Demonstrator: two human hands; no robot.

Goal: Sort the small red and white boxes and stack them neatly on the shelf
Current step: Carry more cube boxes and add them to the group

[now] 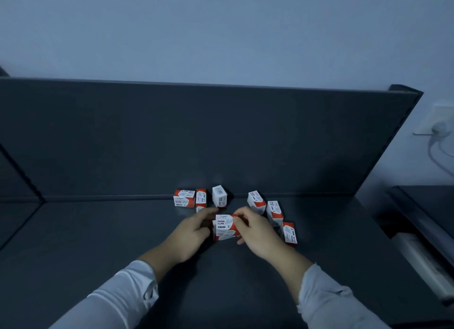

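Two white sleeves (127,291) reach in from the bottom edge of the head view, over the dark shelf (98,242). The left hand (194,232) and right hand (255,232) meet at the middle, each on one end of the top box (224,223), a small red and white one marked PAPER CLIPS. The left fingers (208,214) curl round its left end and the right fingers (242,215) pinch its right end. It sits on a lower box (227,235) of the same kind. Behind, against the back panel (196,137), lie a flat box (184,198), an upright narrow box (201,196) just beside it and a white-faced box (219,196). To the right a tilted box (256,202), another box (274,212) and a red-edged box (290,232) trail toward the front. A wall socket (439,122) shows at far right
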